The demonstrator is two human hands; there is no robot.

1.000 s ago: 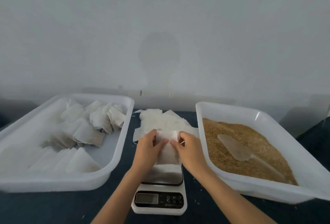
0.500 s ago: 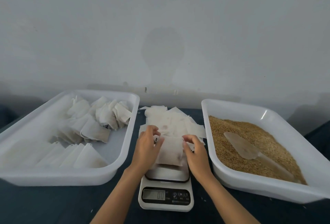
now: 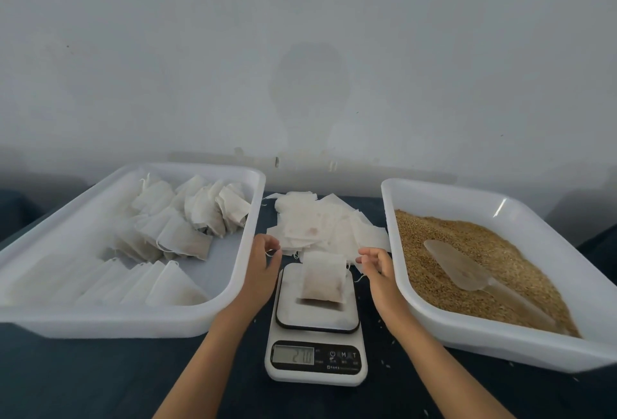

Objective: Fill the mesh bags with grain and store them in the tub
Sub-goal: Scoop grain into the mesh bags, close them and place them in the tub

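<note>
Now I see small white mesh bag (image 3: 323,281) of grain on white digital scale (image 3: 316,325), between left hand (image 3: 263,268) and right hand (image 3: 379,271); both hands loosely open, empty, flanking bag.

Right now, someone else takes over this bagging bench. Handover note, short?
Left hand: off the bag, fingers loosely curled, maybe pinching its string.
Right hand: the same.
Filled bag lies on the scale.
Done: many filled bags in the left tub.
Left: move this bag to the tub; fill the empty bags using the scoop in the grain tub.
</note>
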